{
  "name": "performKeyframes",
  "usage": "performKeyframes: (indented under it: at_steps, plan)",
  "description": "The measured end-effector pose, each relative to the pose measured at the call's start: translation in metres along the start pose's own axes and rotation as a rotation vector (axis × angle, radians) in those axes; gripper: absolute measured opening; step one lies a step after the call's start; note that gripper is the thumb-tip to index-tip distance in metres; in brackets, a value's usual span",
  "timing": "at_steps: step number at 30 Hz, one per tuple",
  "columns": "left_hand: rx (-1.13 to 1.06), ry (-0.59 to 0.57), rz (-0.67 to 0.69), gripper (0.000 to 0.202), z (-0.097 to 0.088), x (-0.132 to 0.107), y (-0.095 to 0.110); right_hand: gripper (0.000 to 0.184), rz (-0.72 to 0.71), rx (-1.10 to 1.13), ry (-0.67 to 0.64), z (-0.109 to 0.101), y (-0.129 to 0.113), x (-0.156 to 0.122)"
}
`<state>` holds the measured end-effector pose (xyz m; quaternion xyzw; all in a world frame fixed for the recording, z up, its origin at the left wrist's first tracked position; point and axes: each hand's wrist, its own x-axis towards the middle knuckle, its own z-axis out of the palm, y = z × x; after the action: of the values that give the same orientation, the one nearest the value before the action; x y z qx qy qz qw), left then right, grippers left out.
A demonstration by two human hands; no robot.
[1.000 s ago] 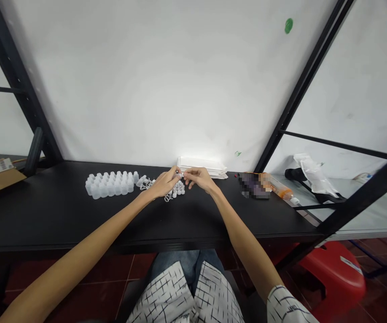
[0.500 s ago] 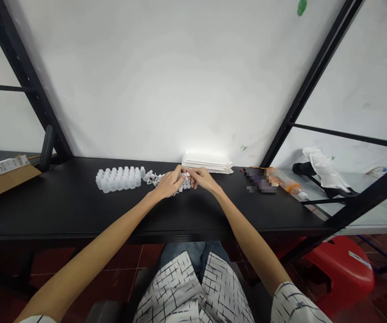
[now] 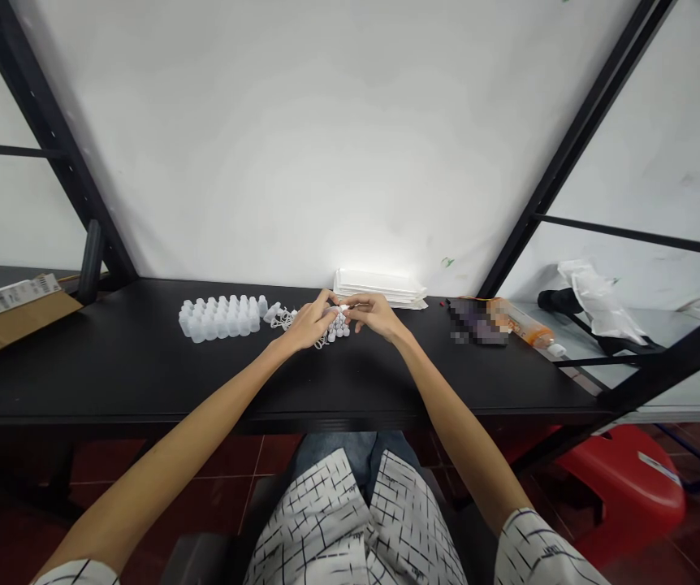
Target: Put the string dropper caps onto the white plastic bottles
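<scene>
Near the back of the black table, my left hand (image 3: 312,323) and my right hand (image 3: 377,314) meet with fingers closed. A small white piece (image 3: 343,308) is pinched between their fingertips, too small to name exactly. Below the fingers lies a cluster of small white knob-like pieces (image 3: 339,331). White cords (image 3: 282,319) spread out beside and under my left hand, which hides part of them. Left of these, a block of translucent white small plastic bottles (image 3: 221,318) stands upright in rows.
A stack of flat white sheets or packets (image 3: 380,288) lies against the wall. To the right are a blurred dark item (image 3: 477,321) and a bottle with an orange label (image 3: 529,329). A cardboard box (image 3: 18,317) sits far left. The black table (image 3: 350,394) ends near my lap.
My right hand's fingers have lifted and spread slightly, showing more of the white cluster beneath. The white piece at the fingertips shows more clearly. The whole view has shifted a little.
</scene>
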<state>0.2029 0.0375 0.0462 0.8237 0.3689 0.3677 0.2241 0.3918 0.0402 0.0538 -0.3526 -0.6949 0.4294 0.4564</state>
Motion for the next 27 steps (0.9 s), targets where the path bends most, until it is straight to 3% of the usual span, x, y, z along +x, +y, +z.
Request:
performKeyframes:
  at_steps: [10,13,19,27]
  plan:
    - [-0.057,0.005,-0.013,0.019,0.0003,0.0004,0.0016,0.036,0.003,0.027,0.019,-0.0014,-0.0001,0.0004]
    - [-0.206,-0.015,-0.049,0.017,0.0011,0.0010,0.0019,0.037,-0.004,0.030,0.028,-0.0017,-0.0006,0.0003]
    - [-0.625,-0.123,-0.244,0.018,-0.0007,0.0027,0.0049,0.038,-0.012,0.043,0.025,-0.0019,-0.0030,-0.0007]
    - [-0.649,-0.135,-0.216,0.017,-0.0014,0.0047,0.0002,0.039,0.020,0.012,0.005,-0.0024,-0.0033,-0.0019]
